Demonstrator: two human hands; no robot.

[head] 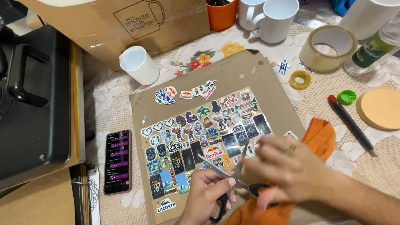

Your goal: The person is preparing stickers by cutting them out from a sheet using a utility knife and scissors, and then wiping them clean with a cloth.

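Observation:
A brown cardboard sheet [258,73] lies on the table, covered with many small cut-out stickers [196,133]. My left hand [206,193] comes up from the bottom edge and grips one black handle loop of a pair of scissors [237,173]. Their blades are spread apart and point up over the stickers. My right hand [287,166], with a ring on one finger, is blurred by motion. It hovers with fingers extended just over the scissors' other handle. Whether it touches the handle is unclear. An orange cloth [321,135] lies under both hands.
A phone [118,161] lies left of the cardboard, beside a black machine [33,104]. White mugs [138,64], an orange cup [222,16] and a cardboard box [125,25] stand at the back. Tape rolls [329,48], a bottle [375,46], a red-tipped pen [350,123] and a round pad [381,108] lie right.

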